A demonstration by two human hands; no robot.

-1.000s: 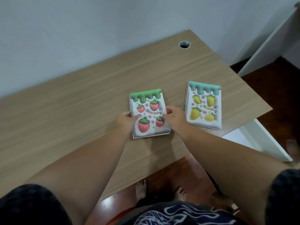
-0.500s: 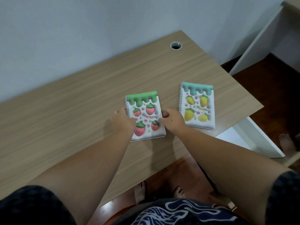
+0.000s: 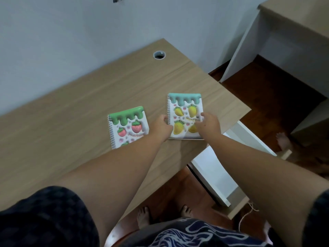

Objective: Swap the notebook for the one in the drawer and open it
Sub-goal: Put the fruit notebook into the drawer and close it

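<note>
Two spiral notebooks lie closed on the wooden desk [image 3: 85, 100]. The mango notebook [image 3: 185, 105], with a teal drip top, sits near the desk's right front corner. My left hand [image 3: 160, 128] grips its spiral left edge. My right hand [image 3: 209, 124] rests over its right side, fingers curled at the cover's edge. The strawberry notebook [image 3: 127, 124], with a green drip top, lies free just to the left, partly hidden by my left forearm. The white drawer [image 3: 212, 169] stands pulled out below the desk's right end, and what shows of its inside is bare.
A round cable hole [image 3: 159, 55] sits at the desk's back edge by the wall. A second white desk [image 3: 277, 38] stands at the right. The floor is dark wood, with my bare feet [image 3: 143, 217] below and another person's foot [image 3: 283, 142] beyond the drawer.
Both hands left the strawberry notebook and moved right onto the mango notebook. The strawberry notebook now lies flat on the desk, and the view has swung right.
</note>
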